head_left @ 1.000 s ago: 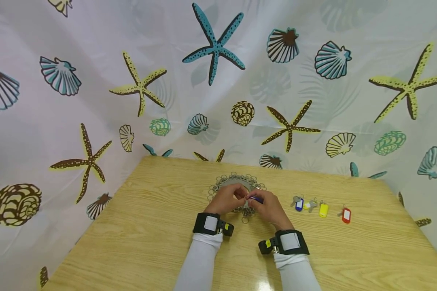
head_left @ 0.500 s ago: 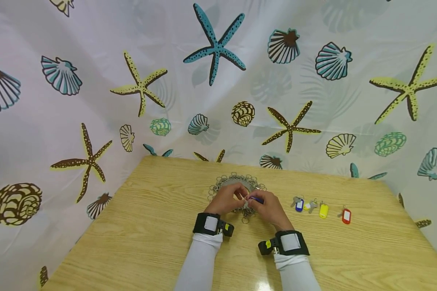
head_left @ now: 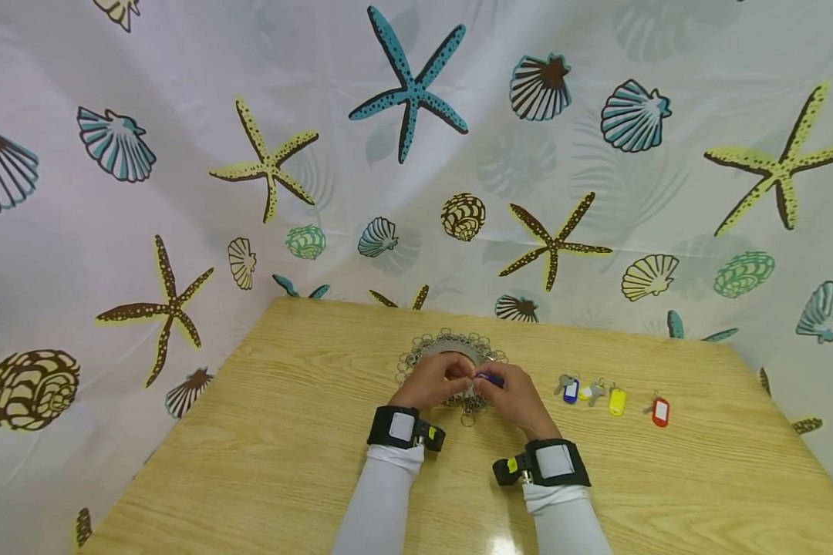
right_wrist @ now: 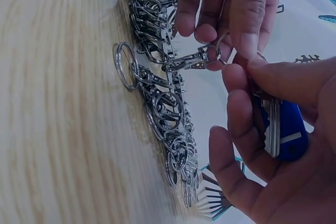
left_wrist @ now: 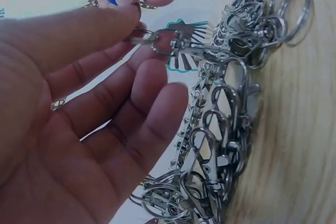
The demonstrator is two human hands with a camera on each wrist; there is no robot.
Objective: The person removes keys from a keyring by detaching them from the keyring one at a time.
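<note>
Over the table, my left hand (head_left: pixel 433 381) pinches a split ring between thumb and fingers. The split ring joins a silver swivel clasp (right_wrist: pixel 186 61). That clasp hooks onto a metal display ring (head_left: pixel 451 348) hung all round with clasps and split rings. My right hand (head_left: pixel 517 397) meets the left fingertips and grips a blue key tag (right_wrist: pixel 293 135) with a silver key (right_wrist: pixel 272 129) lying along it. In the right wrist view, the right thumb and index finger pinch at the tag's ring end, right against the left thumb. The fingertips hide where the rings meet.
To the right on the wooden table (head_left: pixel 284 462) lie a blue key tag (head_left: pixel 571 391), a partly hidden yellow tag (head_left: pixel 585 394) under a key (head_left: pixel 595 395), a yellow tag (head_left: pixel 617 401) and a red tag (head_left: pixel 660 412). A shell-patterned curtain (head_left: pixel 416 193) encloses the back and sides.
The fingertips shift very slightly where the two hands meet. Both hands otherwise stay in the same place, and the tags on the table have not moved.
</note>
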